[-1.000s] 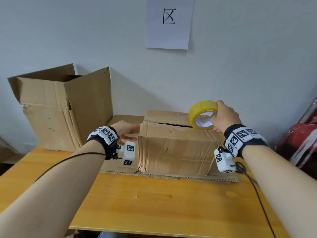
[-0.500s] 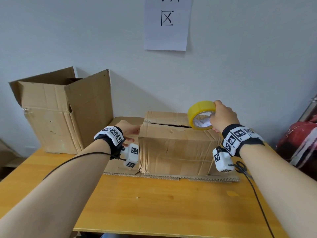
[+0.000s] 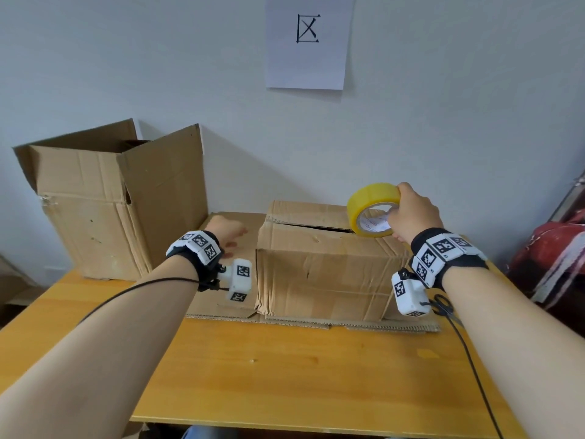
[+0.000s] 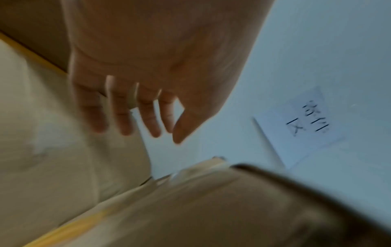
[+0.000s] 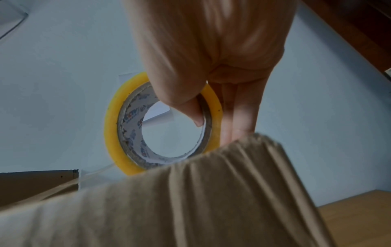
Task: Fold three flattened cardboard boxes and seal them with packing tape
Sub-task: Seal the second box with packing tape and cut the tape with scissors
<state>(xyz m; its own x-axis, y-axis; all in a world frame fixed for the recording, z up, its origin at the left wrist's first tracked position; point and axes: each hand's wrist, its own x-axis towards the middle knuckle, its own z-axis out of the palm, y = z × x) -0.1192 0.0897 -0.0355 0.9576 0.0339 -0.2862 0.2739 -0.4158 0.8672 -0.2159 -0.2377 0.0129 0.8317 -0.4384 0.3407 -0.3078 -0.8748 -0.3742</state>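
A person's two forearms reach over a wooden table [image 3: 285, 375] toward a closed cardboard box [image 3: 323, 274] at the centre of the head view. The box sits on a flattened cardboard sheet [image 3: 316, 324]. Its top flaps meet with a dark gap between them, untaped.

The right hand [image 3: 414, 212], right of centre, grips a yellow tape roll [image 3: 370, 209] and holds it on edge at the right end of the box top. In the right wrist view the thumb hooks inside the roll's core while the fingers lie along its outer face. Compared with half a second ago, hand and roll sit in much the same place against the box.

The left hand [image 3: 226, 231] is at the box's left side with fingers straight and slightly spread, holding nothing; the left wrist view is blurred. It has edged a little closer to the box since the earlier frames.

An open cardboard box [image 3: 104, 210] stands at the left against the wall. A paper sign [image 3: 308, 39] hangs at the upper centre, and a red bundle [image 3: 560, 245] shows at the right edge.
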